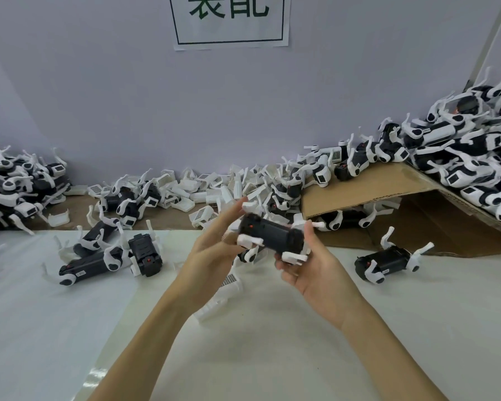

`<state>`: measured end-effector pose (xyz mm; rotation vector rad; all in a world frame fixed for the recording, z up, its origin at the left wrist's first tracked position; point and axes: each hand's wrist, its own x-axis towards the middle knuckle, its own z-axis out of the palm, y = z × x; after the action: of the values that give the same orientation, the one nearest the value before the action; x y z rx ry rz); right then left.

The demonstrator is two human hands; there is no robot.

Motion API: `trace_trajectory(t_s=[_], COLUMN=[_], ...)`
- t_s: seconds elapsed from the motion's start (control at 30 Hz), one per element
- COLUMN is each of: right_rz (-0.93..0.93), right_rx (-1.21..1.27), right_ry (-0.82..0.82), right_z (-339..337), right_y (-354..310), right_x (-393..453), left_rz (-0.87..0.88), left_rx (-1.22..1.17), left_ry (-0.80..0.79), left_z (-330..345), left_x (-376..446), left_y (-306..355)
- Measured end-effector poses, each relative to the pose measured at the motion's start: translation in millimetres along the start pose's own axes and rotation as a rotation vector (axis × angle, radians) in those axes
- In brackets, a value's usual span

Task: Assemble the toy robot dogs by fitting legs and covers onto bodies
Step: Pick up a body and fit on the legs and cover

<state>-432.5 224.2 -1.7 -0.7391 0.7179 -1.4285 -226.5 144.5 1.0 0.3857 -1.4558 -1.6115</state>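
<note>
Above table, both hands grip black dog body.

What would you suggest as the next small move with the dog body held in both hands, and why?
Probably pick up the white cover lying on the table just below the hands and fit it on. The black body, gripped between the left hand and right hand, already shows white legs at its corners, yet its black top is still bare, unlike the white-backed dogs piled at the right.

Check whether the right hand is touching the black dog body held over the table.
Touching. The head view shows the right hand cupping the black dog body from below, its fingers curled against the near end.
</note>
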Motion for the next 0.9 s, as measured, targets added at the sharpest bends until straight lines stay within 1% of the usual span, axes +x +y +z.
trace_trajectory(t_s=[0.07, 0.13, 0.2, 0.27, 0.33, 0.4, 0.43, 0.5, 0.53, 0.6, 0.67, 0.77, 0.8, 0.83, 0.9], right_rz=[-0.076, -0.141, -0.202, -0.226, -0.248, -0.284, -0.293, -0.273, -0.249, -0.179, -0.133, -0.142, -0.163, -0.186, -0.226], right_rx=[0.004, -0.08, -0.254, -0.403, -0.472, -0.517, -0.515, -0.439, -0.374, -0.2, -0.113, -0.247, -0.278, -0.297, -0.343], right_ry=[-0.025, -0.005, 0.043, 0.034, -0.023, -0.039, -0.048, -0.133, -0.185, -0.211, -0.159, 0.03, 0.066, 0.083, 0.086], right_z=[-2.1, -4.2, -5.8, -5.3, -3.8, -2.6, -2.6, -3.3, -3.4, -1.1, 2.9, 2.9, 1.2, -0.2, -0.6], right_y=[-1.7, -2.6, -2.4, -3.0, -4.4, -6.1, -6.8, -7.2, -7.5, -8.5, -8.0, -5.8, -4.3, -3.5, -2.7], right_x=[0.7, 1.7, 0.3, -2.9, -5.6, -6.0, -6.2, -6.2, -6.3, -6.6, -6.9, -5.9, -5.0, -4.7, -4.6], left_rz=[-0.037, -0.082, -0.15, -0.186, -0.171, -0.186, -0.193, -0.194, -0.195, -0.186, -0.151, -0.105, -0.109, -0.117, -0.097], left_rx=[-0.131, -0.212, -0.203, -0.118, -0.054, -0.039, 0.011, 0.149, 0.181, 0.183, 0.2, 0.261, 0.284, 0.317, 0.373], left_ry=[-0.042, -0.035, 0.038, 0.107, 0.161, 0.189, 0.195, 0.205, 0.217, 0.236, 0.232, 0.187, 0.164, 0.148, 0.167], left_z=[1.0, 4.1, 9.6, 15.9, 19.0, 19.8, 19.1, 17.0, 15.3, 12.7, 9.8, 9.7, 9.9, 11.2, 15.0], left_x=[0.6, 0.7, 1.5, 2.6, 2.6, 1.6, 1.0, 0.5, 0.2, -0.4, -0.6, -2.1, -2.8, -3.5, -4.1], left_y=[2.9, 7.6, 8.4, 3.9, 0.7, 3.7, 6.5, 10.7, 10.9, 11.4, 11.6, 10.8, 8.7, 7.2, 4.9])
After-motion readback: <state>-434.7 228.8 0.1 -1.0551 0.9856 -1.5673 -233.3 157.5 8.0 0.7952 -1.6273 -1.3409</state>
